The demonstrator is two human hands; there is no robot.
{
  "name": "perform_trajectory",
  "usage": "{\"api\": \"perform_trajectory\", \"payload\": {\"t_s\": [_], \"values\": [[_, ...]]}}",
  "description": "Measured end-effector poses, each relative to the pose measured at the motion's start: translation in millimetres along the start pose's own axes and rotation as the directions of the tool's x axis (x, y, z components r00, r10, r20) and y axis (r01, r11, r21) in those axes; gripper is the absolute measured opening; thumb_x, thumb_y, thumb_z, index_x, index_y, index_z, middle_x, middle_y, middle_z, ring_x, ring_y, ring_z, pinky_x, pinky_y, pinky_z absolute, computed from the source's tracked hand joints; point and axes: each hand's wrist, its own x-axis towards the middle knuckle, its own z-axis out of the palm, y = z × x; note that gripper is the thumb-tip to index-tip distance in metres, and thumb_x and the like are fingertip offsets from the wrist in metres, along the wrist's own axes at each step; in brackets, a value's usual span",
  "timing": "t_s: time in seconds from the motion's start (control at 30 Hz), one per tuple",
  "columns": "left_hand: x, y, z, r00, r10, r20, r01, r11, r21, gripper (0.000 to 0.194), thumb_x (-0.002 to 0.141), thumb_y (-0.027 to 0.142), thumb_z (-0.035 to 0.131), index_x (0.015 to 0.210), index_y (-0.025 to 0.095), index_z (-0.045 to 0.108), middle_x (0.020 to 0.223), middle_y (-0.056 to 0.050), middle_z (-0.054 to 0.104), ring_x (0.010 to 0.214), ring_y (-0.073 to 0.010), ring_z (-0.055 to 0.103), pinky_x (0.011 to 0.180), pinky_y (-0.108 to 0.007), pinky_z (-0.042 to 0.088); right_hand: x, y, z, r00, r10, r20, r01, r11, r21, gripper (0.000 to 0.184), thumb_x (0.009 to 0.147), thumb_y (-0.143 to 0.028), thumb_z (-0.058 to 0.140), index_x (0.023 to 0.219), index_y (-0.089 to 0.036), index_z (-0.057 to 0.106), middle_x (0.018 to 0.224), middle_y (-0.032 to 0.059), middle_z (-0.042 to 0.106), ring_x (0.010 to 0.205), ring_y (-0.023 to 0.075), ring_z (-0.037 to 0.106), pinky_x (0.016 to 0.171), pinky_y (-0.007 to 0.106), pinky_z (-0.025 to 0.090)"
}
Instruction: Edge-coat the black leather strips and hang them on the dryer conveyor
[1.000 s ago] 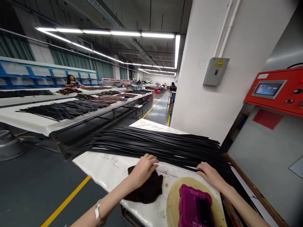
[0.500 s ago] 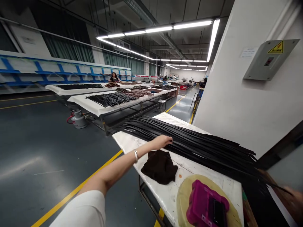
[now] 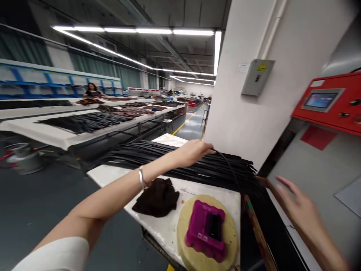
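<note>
My left hand (image 3: 193, 152) is raised over a long heap of black strips (image 3: 175, 167), with its fingers closed on the end of one black strip (image 3: 229, 163). That strip curves down to the right towards the heap's right end. To the right, my right hand (image 3: 300, 207) hovers, somewhat blurred, beside the wooden-edged machine bed. Its fingers are apart and I see nothing in them. On the white table (image 3: 115, 175) below my left forearm lies a crumpled dark brown cloth (image 3: 158, 197).
A magenta tray with a black block (image 3: 216, 226) rests on a round yellow disc (image 3: 184, 244). The red control panel (image 3: 342, 99) stands at right, near a wall-mounted grey box (image 3: 258, 81). Behind, long tables (image 3: 60, 139) carry more strips; a person (image 3: 92, 90) sits there.
The view has swung right, bringing the red panel in. My left hand has risen from the heap holding a strip's end. My right hand now shows more fully, fingers apart.
</note>
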Motion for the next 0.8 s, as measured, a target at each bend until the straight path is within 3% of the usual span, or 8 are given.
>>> {"api": "perform_trajectory", "payload": {"t_s": [0.07,0.13,0.2,0.3,0.47,0.57,0.67,0.8], "values": [[30.3,42.7,16.7,0.990,0.136,0.048,-0.136,0.991,-0.002,0.028,0.100,0.032,0.046,0.100,0.014,0.067,0.081,-0.008,0.067,0.077,-0.0195,0.063,0.068,-0.027,0.038,15.5,-43.1,19.2,0.967,-0.063,0.247,-0.021,0.946,0.324,0.061,0.090,-0.061,0.054,0.139,-0.026,0.047,0.122,0.0088,0.064,0.110,0.0233,0.061,0.095,0.038,0.049],[47.8,66.6,27.0,0.971,0.219,0.090,-0.207,0.970,-0.128,0.023,0.098,0.029,0.051,0.100,0.013,0.068,0.086,-0.009,0.069,0.082,-0.0195,0.063,0.071,-0.027,0.041,27.0,-73.2,33.6,0.850,-0.131,0.509,-0.160,0.858,0.488,0.059,0.090,-0.060,0.056,0.134,-0.021,0.050,0.083,0.0019,0.065,0.070,0.0152,0.061,0.067,0.029,0.051],[49.8,68.4,28.1,0.959,0.219,0.179,-0.140,0.918,-0.370,0.026,0.096,0.032,0.055,0.102,0.012,0.069,0.082,-0.007,0.067,0.073,-0.0154,0.060,0.067,-0.025,0.042,28.2,-81.4,35.1,0.762,-0.115,0.638,-0.303,0.807,0.507,0.053,0.090,-0.062,0.056,0.116,-0.016,0.059,0.056,-0.0089,0.039,0.045,0.0081,0.034,0.044,0.022,0.031],[26.2,43.2,20.2,0.916,0.132,0.378,0.165,0.736,-0.656,0.037,0.091,0.040,0.059,0.113,0.012,0.068,0.073,-0.001,0.062,0.055,-0.0084,0.047,0.053,-0.022,0.038,14.3,-61.4,17.5,0.728,-0.033,0.685,-0.385,0.807,0.448,0.052,0.086,-0.066,0.059,0.097,-0.015,0.063,0.058,-0.0111,0.017,0.048,0.0065,0.014,0.043,0.023,0.011],[-29.0,4.0,21.6,0.887,-0.049,0.460,0.380,0.644,-0.664,0.034,0.076,0.040,0.074,0.094,0.011,0.075,0.069,-0.001,0.066,0.051,-0.0080,0.049,0.049,-0.022,0.041,-15.4,-31.4,-1.0,0.717,-0.010,0.697,-0.339,0.869,0.361,0.047,0.094,-0.060,0.050,0.084,-0.016,0.062,0.059,-0.0078,0.025,0.052,0.0077,0.020,0.048,0.026,0.013],[-43.5,4.6,36.6,0.880,-0.171,0.443,0.460,0.539,-0.705,0.033,0.070,0.041,0.079,0.082,0.011,0.073,0.066,-0.002,0.067,0.051,-0.0106,0.055,0.049,-0.023,0.048,-26.3,-48.6,9.1,0.713,-0.035,0.701,-0.302,0.887,0.351,0.042,0.093,-0.056,0.056,0.078,-0.017,0.060,0.063,-0.0054,0.036,0.057,0.0082,0.031,0.051,0.025,0.019],[-46.6,19.2,52.5,0.873,-0.184,0.452,0.485,0.441,-0.756,0.034,0.066,0.041,0.081,0.081,0.011,0.073,0.067,-0.003,0.068,0.055,-0.0119,0.059,0.051,-0.023,0.051,-31.1,-82.3,23.2,0.689,-0.076,0.721,-0.302,0.874,0.380,0.036,0.091,-0.054,0.059,0.087,-0.018,0.062,0.067,-0.0041,0.046,0.059,0.0088,0.038,0.051,0.023,0.025],[-52.4,33.9,61.4,0.866,-0.161,0.474,0.494,0.426,-0.758,0.031,0.072,0.039,0.077,0.080,0.010,0.072,0.067,-0.003,0.068,0.056,-0.0112,0.058,0.053,-0.023,0.050,-36.4,-111.5,35.6,0.680,-0.115,0.724,-0.313,0.847,0.429,0.036,0.095,-0.051,0.055,0.088,-0.016,0.064,0.071,-0.0017,0.058,0.057,0.0081,0.042,0.052,0.022,0.031]]}}
